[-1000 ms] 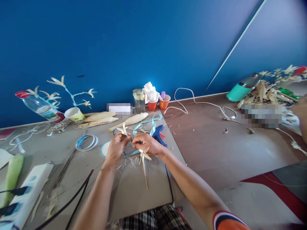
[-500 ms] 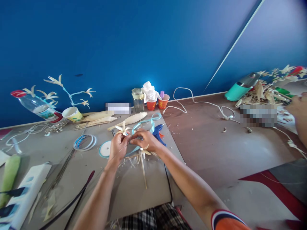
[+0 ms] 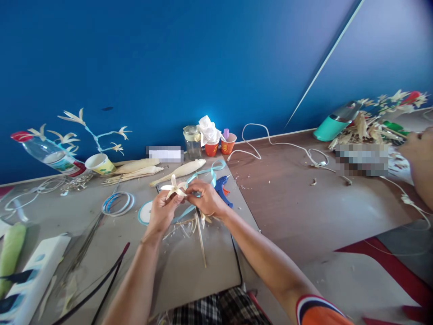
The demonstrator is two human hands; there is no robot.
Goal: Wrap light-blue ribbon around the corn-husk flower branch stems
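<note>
A cream husk flower (image 3: 173,186) with pointed petals faces up between the thumb and fingers of my left hand (image 3: 163,211). My right hand (image 3: 207,198) is closed in a pinch right beside the flower's base; what its fingertips hold is hidden. Light-blue ribbon (image 3: 213,174) loops behind the right hand and also shows below the hands. The ribbon's white spool (image 3: 145,212) lies left of my left hand. A blue glue gun (image 3: 222,189) rests just right of my right hand. Under the hands are husk scraps and a thin dry stalk (image 3: 200,241).
Dried husks (image 3: 182,171), a glass jar (image 3: 192,142) and red paper cups (image 3: 228,143) line the wall. A yellow cup (image 3: 100,164) and flower branch stand left, near a plastic bottle (image 3: 57,155). A power strip (image 3: 39,271) lies front left. Another person's hand (image 3: 421,155) is at far right.
The flower has turned to face me more fully, and my left hand has tilted with it. My right fingers have stayed close to its base. The view has shifted slightly.
</note>
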